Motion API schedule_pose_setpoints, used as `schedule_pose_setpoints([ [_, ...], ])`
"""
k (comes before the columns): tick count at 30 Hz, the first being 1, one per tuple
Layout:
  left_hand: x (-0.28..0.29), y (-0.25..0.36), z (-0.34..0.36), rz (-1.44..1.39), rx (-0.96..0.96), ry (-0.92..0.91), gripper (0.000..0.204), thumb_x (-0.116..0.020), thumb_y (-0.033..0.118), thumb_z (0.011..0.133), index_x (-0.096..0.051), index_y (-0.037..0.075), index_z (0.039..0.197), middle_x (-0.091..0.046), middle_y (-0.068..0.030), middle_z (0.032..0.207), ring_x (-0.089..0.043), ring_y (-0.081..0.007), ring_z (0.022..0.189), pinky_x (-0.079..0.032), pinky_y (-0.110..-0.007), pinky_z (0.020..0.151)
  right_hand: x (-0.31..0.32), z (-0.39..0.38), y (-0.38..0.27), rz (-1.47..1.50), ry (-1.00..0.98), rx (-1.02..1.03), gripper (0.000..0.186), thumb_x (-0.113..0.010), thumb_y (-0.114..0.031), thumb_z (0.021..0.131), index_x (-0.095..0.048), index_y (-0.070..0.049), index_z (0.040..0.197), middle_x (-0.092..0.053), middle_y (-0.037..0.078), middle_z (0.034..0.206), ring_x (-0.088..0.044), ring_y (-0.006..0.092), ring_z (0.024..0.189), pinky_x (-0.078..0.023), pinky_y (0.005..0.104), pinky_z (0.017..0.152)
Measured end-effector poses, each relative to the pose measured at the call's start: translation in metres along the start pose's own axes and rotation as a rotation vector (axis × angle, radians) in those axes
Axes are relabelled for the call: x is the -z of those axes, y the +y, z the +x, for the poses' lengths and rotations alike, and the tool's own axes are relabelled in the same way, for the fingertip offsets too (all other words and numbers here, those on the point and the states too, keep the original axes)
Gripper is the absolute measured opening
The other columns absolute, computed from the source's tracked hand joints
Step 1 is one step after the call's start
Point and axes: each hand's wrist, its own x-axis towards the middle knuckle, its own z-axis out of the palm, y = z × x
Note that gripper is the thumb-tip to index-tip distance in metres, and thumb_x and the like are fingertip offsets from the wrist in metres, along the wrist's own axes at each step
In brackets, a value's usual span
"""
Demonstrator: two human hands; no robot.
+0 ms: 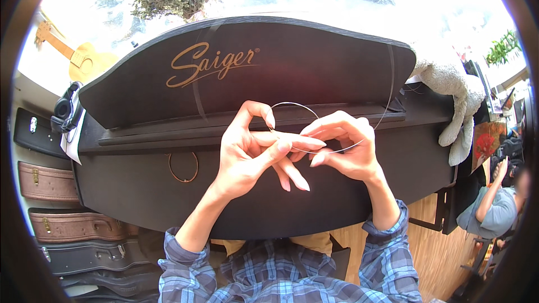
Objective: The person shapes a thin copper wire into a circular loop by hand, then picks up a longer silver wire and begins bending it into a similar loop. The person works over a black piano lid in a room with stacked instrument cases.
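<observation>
Both of my hands are raised over the black desk, working a thin silvery wire, which looks like an instrument string (296, 104). My left hand (247, 151) has the string between its fingers; some fingers are bent and others point to the right. Closed in a pinch, my right hand (351, 146) grips the string beside the left fingertips. One loop of the string arches above the fingers, and a length curves up from the right hand in front of the dark panel. A coiled copper-coloured string (183, 179) lies on the desk to the left of my left wrist.
The black desk (404, 163) carries a tall upright panel (314, 67) with gold lettering. Headphones (64, 109) and a small guitar (86, 63) stand left, above stacked instrument cases (78, 224). A grey plush toy (463, 95) hangs at right; another person (494, 207) sits beyond.
</observation>
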Motion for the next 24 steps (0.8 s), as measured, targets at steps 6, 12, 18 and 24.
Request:
schedule_pose_setpoints([
  [6, -0.01, 0.002, -0.002, 0.073, 0.017, 0.108, 0.029, -0.055, 0.003, 0.099, -0.029, 0.005, 0.112, -0.07, -0.0278, 0.103, -0.074, -0.0321, 0.068, -0.057, -0.03, 0.048, -0.004, -0.002, 0.002, -0.11, 0.108, 0.04, 0.025, -0.073, 0.001, 0.087, -0.06, 0.002, 0.109, -0.075, 0.016, 0.09, -0.075, 0.0231, 0.084, -0.061, 0.0311, 0.074],
  [12, -0.011, 0.009, -0.003, 0.197, 0.04, 0.127, 0.025, -0.063, 0.004, 0.096, -0.049, -0.001, 0.117, -0.072, -0.0233, 0.103, -0.075, -0.0289, 0.073, -0.054, -0.025, 0.046, -0.012, -0.002, 0.005, -0.077, 0.222, 0.008, 0.02, -0.072, 0.001, 0.088, -0.057, 0.001, 0.102, -0.074, 0.014, 0.082, -0.074, 0.0189, 0.079, -0.059, 0.0268, 0.064],
  [18, 0.001, 0.029, -0.002, 0.124, 0.24, -0.024, 0.041, -0.069, -0.001, 0.088, -0.055, -0.002, 0.126, -0.07, -0.0211, 0.112, -0.074, -0.0276, 0.09, -0.053, -0.02, 0.045, -0.01, -0.004, 0.006, -0.041, 0.166, -0.011, 0.02, -0.071, 0.0, 0.089, -0.054, 0.0, 0.098, -0.074, 0.013, 0.078, -0.074, 0.0195, 0.078, -0.058, 0.0271, 0.06],
  [24, 0.009, 0.035, -0.001, 0.094, 0.264, 0.009, 0.041, -0.071, -0.002, 0.086, -0.055, -0.004, 0.124, -0.069, -0.0266, 0.111, -0.075, -0.0275, 0.087, -0.054, -0.022, 0.044, -0.011, -0.004, 0.001, 0.161, 0.127, -0.052, 0.018, -0.067, 0.0, 0.092, -0.049, -0.002, 0.097, -0.072, 0.015, 0.076, -0.075, 0.0238, 0.075, -0.056, 0.0267, 0.056],
])
